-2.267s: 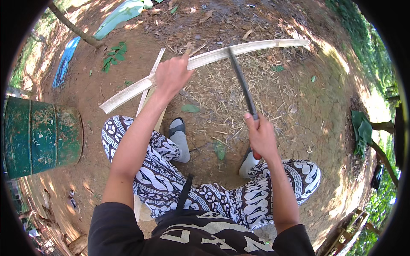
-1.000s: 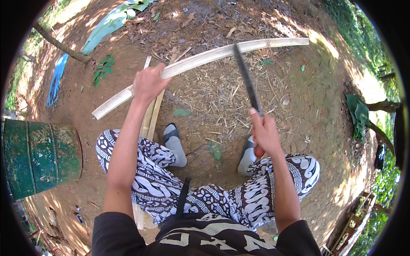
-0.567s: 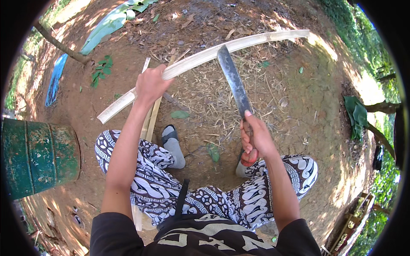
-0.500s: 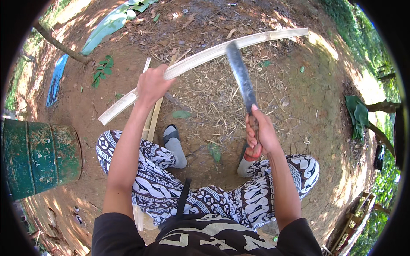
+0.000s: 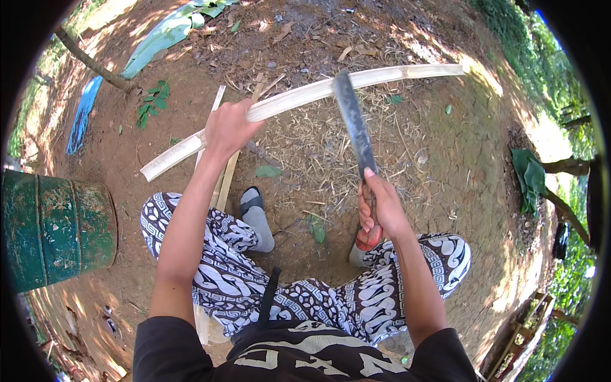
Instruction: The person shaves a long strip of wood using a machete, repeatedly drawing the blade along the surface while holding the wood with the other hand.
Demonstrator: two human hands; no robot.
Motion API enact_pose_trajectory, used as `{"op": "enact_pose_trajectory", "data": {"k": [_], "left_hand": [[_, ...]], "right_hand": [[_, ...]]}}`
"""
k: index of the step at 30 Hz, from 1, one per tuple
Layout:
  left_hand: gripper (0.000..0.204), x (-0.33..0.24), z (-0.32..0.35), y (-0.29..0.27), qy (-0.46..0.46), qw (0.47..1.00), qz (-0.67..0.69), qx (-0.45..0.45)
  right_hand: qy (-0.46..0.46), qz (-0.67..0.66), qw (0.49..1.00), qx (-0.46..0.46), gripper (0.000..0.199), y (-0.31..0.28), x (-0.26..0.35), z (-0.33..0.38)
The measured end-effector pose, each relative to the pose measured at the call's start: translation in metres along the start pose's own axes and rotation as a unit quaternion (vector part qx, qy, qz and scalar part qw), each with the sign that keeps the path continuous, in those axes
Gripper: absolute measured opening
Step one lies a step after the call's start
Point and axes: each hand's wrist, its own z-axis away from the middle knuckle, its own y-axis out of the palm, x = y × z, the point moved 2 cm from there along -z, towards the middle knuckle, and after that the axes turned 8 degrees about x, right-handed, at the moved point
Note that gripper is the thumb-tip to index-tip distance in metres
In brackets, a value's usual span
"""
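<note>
My left hand (image 5: 230,129) is wrapped round a long pale bamboo strip (image 5: 289,102), left of its middle. The strip runs from near my left knee up to the far right, with visible nodes. My right hand (image 5: 382,200) grips the handle of a machete (image 5: 355,121), whose reddish end shows below my fist. The dark, broad blade points away from me. Its tip end meets or overlaps the strip near the middle; whether it touches I cannot tell. More narrow bamboo strips (image 5: 227,180) lie on the ground below my left hand.
Shavings (image 5: 318,156) litter the dirt between my feet and beyond. A rusty green drum (image 5: 60,229) stands at the left. A large banana leaf (image 5: 156,48) and a blue plastic sheet (image 5: 84,118) lie far left, beside a thin trunk (image 5: 95,63). Wooden planks (image 5: 525,337) sit at the lower right.
The strip's far right end has dipped toward me. My right hand and the machete have shifted slightly left and nearer. My left hand keeps its hold.
</note>
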Motion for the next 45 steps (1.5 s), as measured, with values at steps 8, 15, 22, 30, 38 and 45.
{"op": "enact_pose_trajectory", "data": {"k": [8,15,22,30,38,45], "left_hand": [[0.030,-0.004,-0.001,-0.004,-0.005,0.999,-0.048,-0.015],[0.030,-0.001,0.003,-0.003,0.037,0.990,-0.091,-0.103],[0.030,-0.008,-0.001,-0.007,0.052,0.988,-0.059,-0.136],[0.030,0.016,0.002,-0.009,0.008,0.989,-0.107,-0.100],[0.026,-0.010,-0.004,-0.020,0.032,0.996,-0.081,-0.005],[0.022,0.015,0.006,-0.013,0.066,0.985,-0.110,-0.112]], "right_hand": [[-0.035,0.021,0.996,-0.081,0.045,-0.013,0.011,-0.006],[-0.011,-0.059,0.997,-0.053,0.047,-0.012,0.015,-0.003],[0.002,-0.010,0.999,-0.044,0.044,0.007,0.014,0.007],[-0.048,0.021,0.996,-0.078,0.044,-0.005,0.014,0.009],[-0.029,0.071,0.991,-0.112,0.046,0.003,0.001,0.001],[-0.019,0.050,0.997,-0.054,0.046,0.018,-0.001,0.002]]}}
